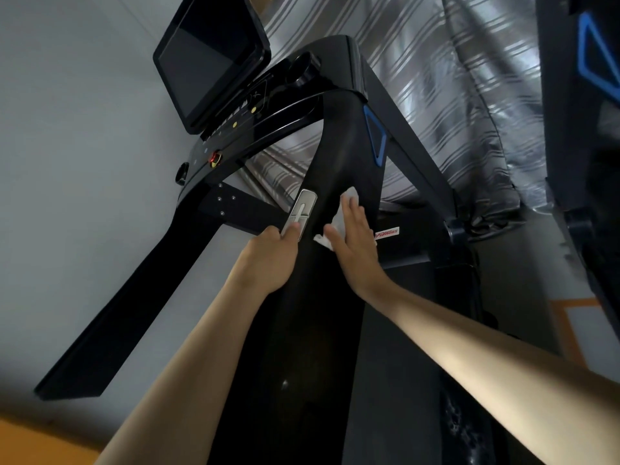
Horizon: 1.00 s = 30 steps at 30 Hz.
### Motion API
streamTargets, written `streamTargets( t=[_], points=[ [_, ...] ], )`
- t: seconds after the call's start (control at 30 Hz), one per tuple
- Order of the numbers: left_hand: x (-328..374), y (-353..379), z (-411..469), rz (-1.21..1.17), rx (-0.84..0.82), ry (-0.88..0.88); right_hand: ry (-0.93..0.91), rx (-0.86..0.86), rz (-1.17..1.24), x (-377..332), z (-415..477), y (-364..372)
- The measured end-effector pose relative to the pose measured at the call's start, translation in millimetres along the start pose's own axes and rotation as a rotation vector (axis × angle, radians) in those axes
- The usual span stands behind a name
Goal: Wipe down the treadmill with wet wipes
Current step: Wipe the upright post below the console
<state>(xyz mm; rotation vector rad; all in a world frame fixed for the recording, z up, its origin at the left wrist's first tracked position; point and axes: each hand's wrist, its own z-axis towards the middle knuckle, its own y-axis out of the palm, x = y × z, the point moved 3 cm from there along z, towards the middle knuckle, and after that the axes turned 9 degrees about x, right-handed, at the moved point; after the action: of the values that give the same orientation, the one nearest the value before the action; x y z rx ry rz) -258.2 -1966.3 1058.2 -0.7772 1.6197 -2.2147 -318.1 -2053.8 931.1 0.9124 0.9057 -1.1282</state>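
My right hand (352, 245) lies flat, fingers straight, pressing the white wet wipe (347, 196) against the black handrail (342, 146) of the treadmill (235, 152). My left hand (268, 260) seems to curl round that handrail, thumb on its silver sensor plate (303, 206).

Most of the wipe (322, 241) lies hidden under my right grip (352, 243); the fingers of my left grip (268, 256) are out of sight behind the handrail (339, 152); lettering on the sticker (387, 233) is too small to read

Treadmill handrail (339, 156) matt black plastic; console (268, 105) glossy black, screen (201, 58) smooth, dark; sensor plate (302, 209) brushed silver metal; wipe (342, 216) soft white cloth-like; curtain (453, 78) shiny striped fabric.
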Motion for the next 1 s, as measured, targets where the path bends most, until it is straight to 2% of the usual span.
streamTargets(
  t=[0.23,0.4,0.53,1.0],
  points=[
    [1.5,1.0,-0.5,0.032,-0.032,0.055,0.096,0.007,0.017,-1.5,-28.6,2.6],
    [-0.5,1.2,2.4,0.013,-0.011,0.011,0.131,0.013,0.109,4.5,-24.5,0.3],
    [3.9,1.2,-0.3,0.063,-0.016,0.062,0.134,0.008,0.154,5.9,-20.0,-2.0],
    [-3.2,1.2,2.1,0.059,0.021,0.016,0.122,0.023,0.142,12.7,-0.4,-8.4]
  ],
)
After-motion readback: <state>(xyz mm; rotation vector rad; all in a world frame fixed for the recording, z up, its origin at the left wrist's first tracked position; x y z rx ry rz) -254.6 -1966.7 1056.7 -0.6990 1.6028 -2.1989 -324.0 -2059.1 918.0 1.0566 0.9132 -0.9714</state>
